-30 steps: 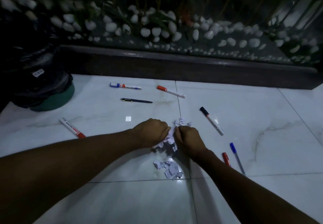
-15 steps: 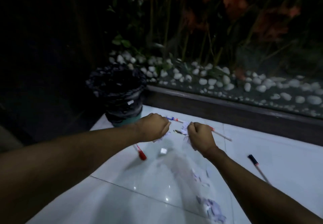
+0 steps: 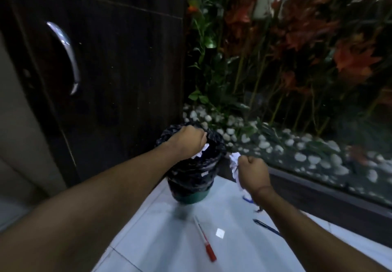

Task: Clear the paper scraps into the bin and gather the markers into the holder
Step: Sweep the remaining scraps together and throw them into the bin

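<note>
My left hand is clenched round white paper scraps and hangs directly over the mouth of the bin, a green bucket lined with a black bag. My right hand grips another bunch of paper scraps just right of the bin's rim, above the floor. A red-capped marker lies on the white tiles below the bin. A dark blue pen lies to its right, partly under my right forearm. One small white scrap lies between them.
A dark wooden door with a curved chrome handle stands at the left behind the bin. A dark kerb borders the tiles at the right, with white pebbles and plants beyond it. A blue object peeks out below my right wrist.
Both hands lifted fistfuls of scraps off the floor and carried them left and away. The left hand now hangs over the bin mouth; the view swung up and left.
</note>
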A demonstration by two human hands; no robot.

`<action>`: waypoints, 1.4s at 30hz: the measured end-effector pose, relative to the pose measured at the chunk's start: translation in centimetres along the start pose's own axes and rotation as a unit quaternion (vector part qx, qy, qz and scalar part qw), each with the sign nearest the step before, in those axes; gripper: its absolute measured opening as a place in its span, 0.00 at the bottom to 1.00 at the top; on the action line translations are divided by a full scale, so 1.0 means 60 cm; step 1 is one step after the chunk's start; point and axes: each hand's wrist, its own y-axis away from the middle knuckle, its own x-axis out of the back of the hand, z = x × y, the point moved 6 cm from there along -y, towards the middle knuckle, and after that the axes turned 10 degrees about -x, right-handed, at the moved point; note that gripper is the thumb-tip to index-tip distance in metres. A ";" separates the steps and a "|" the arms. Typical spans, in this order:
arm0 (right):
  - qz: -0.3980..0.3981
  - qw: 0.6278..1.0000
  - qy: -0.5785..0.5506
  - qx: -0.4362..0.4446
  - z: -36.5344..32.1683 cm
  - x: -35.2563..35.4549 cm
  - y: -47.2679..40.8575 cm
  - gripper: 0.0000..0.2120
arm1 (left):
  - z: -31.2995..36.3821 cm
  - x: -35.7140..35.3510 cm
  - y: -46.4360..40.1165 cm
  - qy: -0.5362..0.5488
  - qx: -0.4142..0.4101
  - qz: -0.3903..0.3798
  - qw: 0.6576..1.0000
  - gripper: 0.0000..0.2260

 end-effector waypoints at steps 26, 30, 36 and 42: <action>-0.117 0.989 0.010 -0.091 -0.071 -0.214 -0.182 0.20 | -0.111 -0.137 -0.011 0.375 0.290 0.210 0.855 0.16; -0.120 0.982 -0.099 -0.110 -0.072 -0.189 -0.188 0.11 | -0.101 -0.099 -0.010 0.366 0.300 0.205 0.857 0.16; -0.166 0.982 -0.073 -0.058 -0.066 -0.115 -0.158 0.06 | -0.038 -0.016 -0.010 0.346 0.251 0.252 0.868 0.17; -0.194 0.977 0.080 0.021 -0.003 0.038 -0.126 0.12 | 0.095 0.042 -0.042 0.331 0.127 0.262 0.897 0.05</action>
